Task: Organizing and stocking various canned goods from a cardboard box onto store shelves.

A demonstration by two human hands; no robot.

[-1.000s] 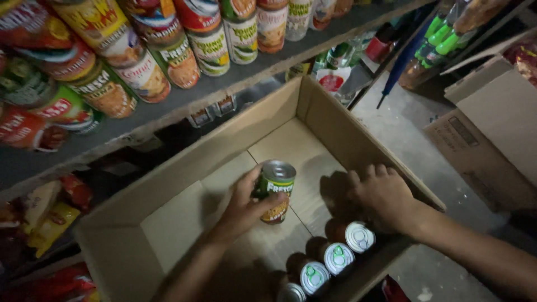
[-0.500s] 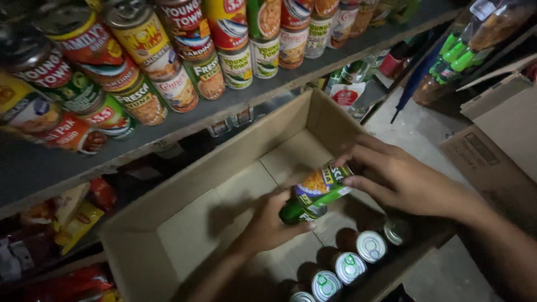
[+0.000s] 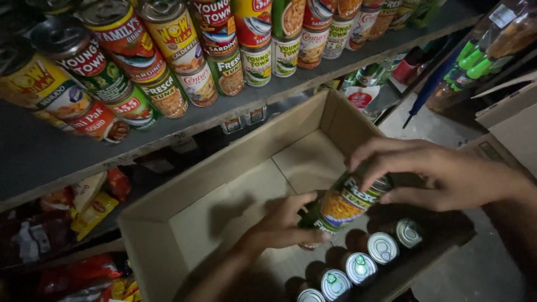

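Stacked tins (image 3: 184, 61) on shelf (image 3: 50, 154); snack packets (image 3: 92, 201) below; green-capped bottles (image 3: 475, 56) right.

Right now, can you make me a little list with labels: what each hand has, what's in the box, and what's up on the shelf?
left hand: grips the lower end of the can
right hand: fingers on the can's top end
can: green and yellow label, tilted, above the box
box: open cardboard, a row of upright cans along its near side
shelf: stacked tins with bright labels
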